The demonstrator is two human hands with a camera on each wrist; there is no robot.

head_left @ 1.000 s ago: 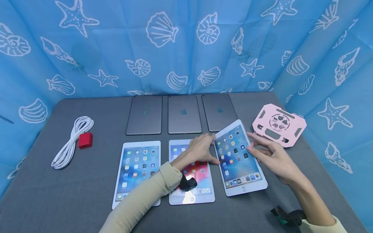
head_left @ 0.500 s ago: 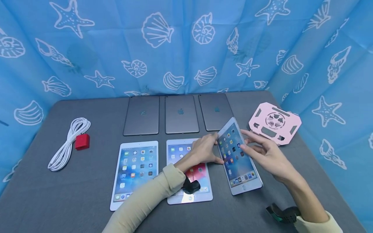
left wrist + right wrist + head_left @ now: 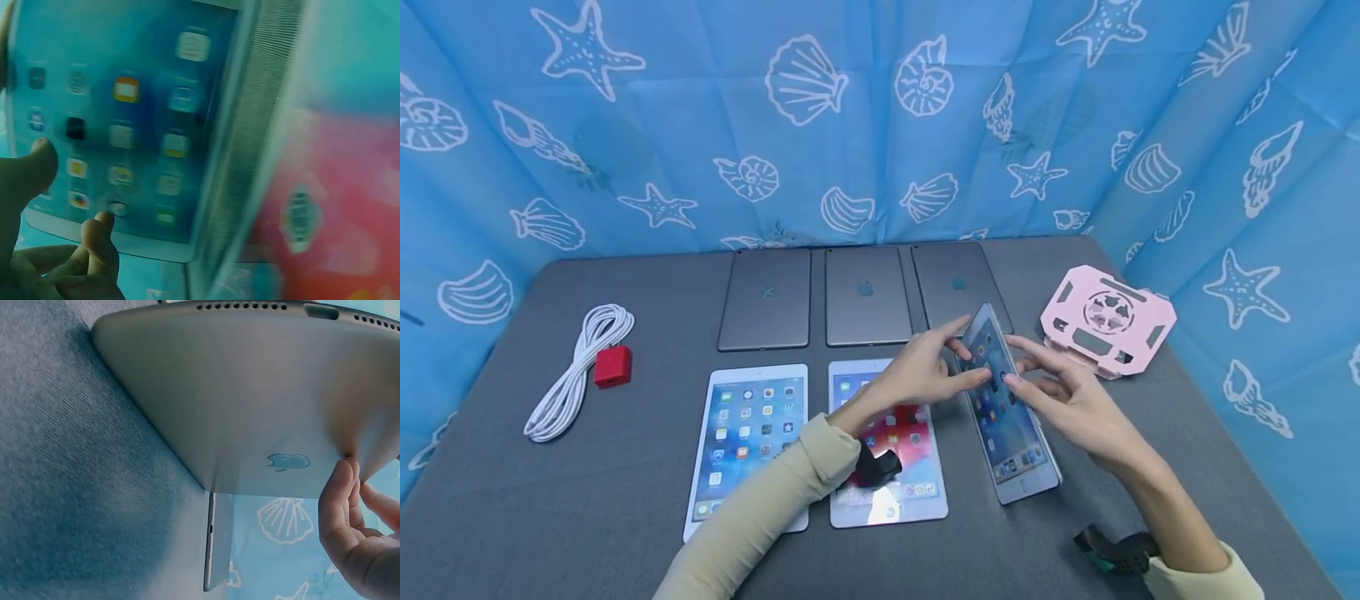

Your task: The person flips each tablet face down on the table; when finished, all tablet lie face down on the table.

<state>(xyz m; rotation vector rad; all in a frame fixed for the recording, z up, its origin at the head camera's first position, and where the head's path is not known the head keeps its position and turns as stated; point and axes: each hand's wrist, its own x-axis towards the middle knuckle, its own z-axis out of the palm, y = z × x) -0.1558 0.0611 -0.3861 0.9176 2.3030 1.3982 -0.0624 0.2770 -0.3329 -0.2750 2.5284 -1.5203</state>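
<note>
A white-framed tablet [image 3: 1009, 429] stands tilted on its long left edge, its lit screen facing left. My right hand [image 3: 1078, 404] pinches its raised right edge, thumb on the screen side and fingers behind. The right wrist view shows the silver back [image 3: 212, 400] with its apple logo. My left hand [image 3: 917, 367] is at the tablet's upper left, index finger extended by the edge and thumb stretched over the screen; firm contact is unclear. Beneath the left wrist lies a second lit tablet [image 3: 891, 500]. A third [image 3: 745, 442] lies farther left, partly hidden by the sleeve.
Three dark tablets, one left [image 3: 765, 298], one middle [image 3: 867, 296] and one right [image 3: 958, 283], lie face down along the back. A pink cut-out stand [image 3: 1108, 317] sits at right. At left lie a coiled white cable [image 3: 580, 367] and a red charger block [image 3: 613, 367].
The tablet's right edge has risen, tipping its screen more to the left. My left hand has shifted from the left edge, and its thumb now reaches over the screen.
</note>
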